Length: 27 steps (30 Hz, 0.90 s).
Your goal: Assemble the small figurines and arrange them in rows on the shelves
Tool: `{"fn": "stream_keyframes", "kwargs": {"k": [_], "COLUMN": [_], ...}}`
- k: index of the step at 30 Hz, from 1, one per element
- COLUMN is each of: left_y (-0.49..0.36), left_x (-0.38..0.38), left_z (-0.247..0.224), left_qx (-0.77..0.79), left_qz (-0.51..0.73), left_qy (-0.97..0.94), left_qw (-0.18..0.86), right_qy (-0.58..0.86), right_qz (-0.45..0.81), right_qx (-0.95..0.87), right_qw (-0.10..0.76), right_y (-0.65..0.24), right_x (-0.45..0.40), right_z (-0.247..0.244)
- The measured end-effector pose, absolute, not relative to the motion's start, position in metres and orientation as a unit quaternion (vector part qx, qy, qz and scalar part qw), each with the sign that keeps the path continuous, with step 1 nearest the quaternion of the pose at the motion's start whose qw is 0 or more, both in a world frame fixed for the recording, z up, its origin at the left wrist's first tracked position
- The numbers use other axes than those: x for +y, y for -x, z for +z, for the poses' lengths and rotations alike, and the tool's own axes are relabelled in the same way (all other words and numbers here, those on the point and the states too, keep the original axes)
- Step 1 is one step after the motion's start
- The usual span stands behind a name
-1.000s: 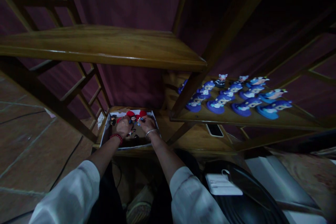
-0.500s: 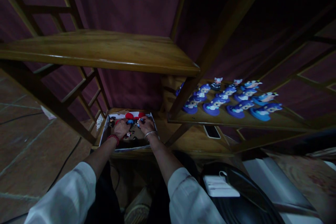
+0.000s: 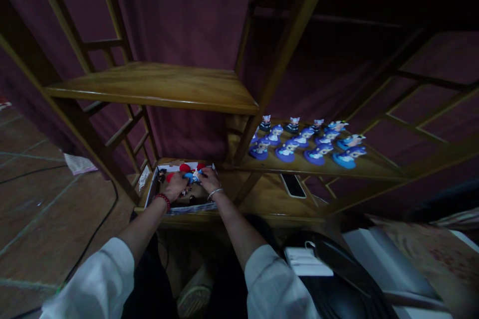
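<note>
My left hand (image 3: 176,187), with a red bead bracelet at its wrist, is closed at the fingertips on a small blue piece (image 3: 189,177), seemingly a round base. Against that piece, my right hand (image 3: 210,181) pinches a small white-and-blue figurine (image 3: 197,175). Both hands are over a shallow cardboard box (image 3: 150,192) with white walls. Red round pieces (image 3: 184,167) lie at the box's far side. A dark small figure (image 3: 161,174) sits in its far left corner, and other small dark parts lie below my hands. My fingers partly cover the figurine.
To the right, a wooden shelf (image 3: 374,169) carries several purple-and-blue figurines (image 3: 287,150) in rows. A phone (image 3: 293,186) lies on the lower board. Above the box is another shelf board (image 3: 157,87). A white box-like item (image 3: 309,262) rests on a black seat (image 3: 348,299).
The blue piece and the figurine are now closer together, meeting between my fingertips. My view has shifted, so the right shelf and its figurines appear farther left.
</note>
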<state>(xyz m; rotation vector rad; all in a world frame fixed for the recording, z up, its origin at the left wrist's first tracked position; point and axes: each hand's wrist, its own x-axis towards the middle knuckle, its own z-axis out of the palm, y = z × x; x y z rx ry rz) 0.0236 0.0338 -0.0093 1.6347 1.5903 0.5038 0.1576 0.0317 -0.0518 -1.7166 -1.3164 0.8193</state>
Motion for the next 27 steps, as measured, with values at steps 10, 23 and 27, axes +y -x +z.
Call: {"fn": "stream_keyframes", "kwargs": {"k": [10,23,27], "left_y": [-0.038,-0.025,-0.023], "left_x": [-0.005,-0.025,-0.022], "left_z": [0.006,0.004,-0.001], "left_qx": [0.556,0.444,0.452], "left_qz": [0.370,0.445,0.442], "left_qy": [-0.451,-0.325,-0.328], "left_qw": [0.592,0.706,0.702], "right_qy": [0.658,0.600,0.613], "right_qz": [0.311,0.371,0.388], "right_qx": [-0.524,-0.519,-0.487], "right_qw": [0.443,0.483,0.487], "right_y": [-0.156,-0.159,-0.158], "right_x": [-0.004,-0.017,-0.018], "right_z": [-0.029,-0.032,-0.031]}}
